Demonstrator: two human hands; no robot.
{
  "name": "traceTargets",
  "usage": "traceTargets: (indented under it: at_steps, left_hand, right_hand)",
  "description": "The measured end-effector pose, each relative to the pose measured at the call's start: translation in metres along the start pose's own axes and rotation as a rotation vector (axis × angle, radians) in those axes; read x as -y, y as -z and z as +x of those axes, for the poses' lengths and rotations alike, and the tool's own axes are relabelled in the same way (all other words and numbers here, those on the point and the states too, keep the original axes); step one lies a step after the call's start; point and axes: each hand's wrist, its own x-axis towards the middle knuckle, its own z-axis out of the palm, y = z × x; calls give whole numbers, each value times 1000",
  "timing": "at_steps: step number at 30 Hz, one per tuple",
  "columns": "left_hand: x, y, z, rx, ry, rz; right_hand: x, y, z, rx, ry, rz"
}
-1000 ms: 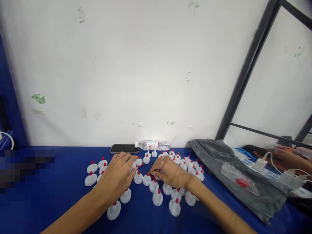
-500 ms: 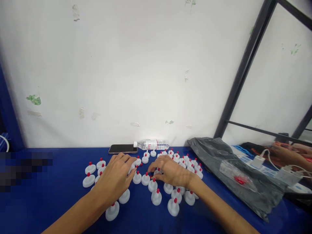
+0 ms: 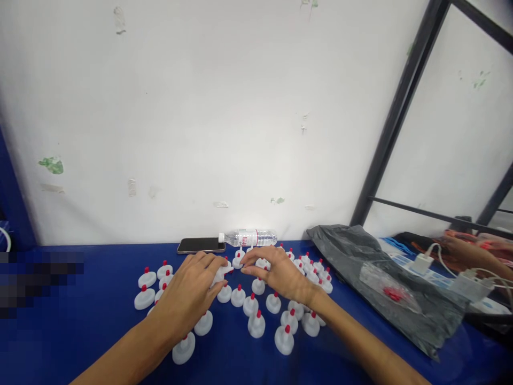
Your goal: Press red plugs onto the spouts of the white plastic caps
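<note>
My left hand (image 3: 194, 280) is closed around a white plastic nozzle cap (image 3: 218, 276), its spout pointing right. The fingers partly cover this cap. My right hand (image 3: 276, 272) is just to its right, thumb and index finger curled almost together near a standing nozzle cap (image 3: 237, 261). Whether something small is between those fingertips is too small to tell. Around both hands stand many white nozzle caps with red tips, such as one at the front (image 3: 256, 325) and one at the left (image 3: 144, 298). My hands and forearms hide some of them.
A phone (image 3: 201, 245) and a clear water bottle (image 3: 250, 237) lie along the wall. On the right, a grey plastic bag (image 3: 404, 305) carries a clear pouch of red pieces (image 3: 395, 293). Beyond it are a power strip with chargers (image 3: 473, 283) and another person's arm (image 3: 467, 251).
My right hand has moved up and slightly left, away from the middle caps towards the cap in my left hand. My left hand keeps nearly the same place. The view has shifted slightly.
</note>
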Motion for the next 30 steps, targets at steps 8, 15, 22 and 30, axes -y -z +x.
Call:
traceTargets:
  at_steps: [8,15,22,30]
  left_hand:
    - [-9,3,0,18,-108,65]
    - [-8,5,0,15,-112,8]
    - [-14,5,1,-19,252,-425]
    - [-27,19,6,-10,478,-786]
  right_hand:
    - [8,-11,-1,-42,-77,229]
    - [4,-11,0,-64,-82,319]
    - [8,-13,0,-93,-155,510]
    - [14,-15,-2,-74,-113,623]
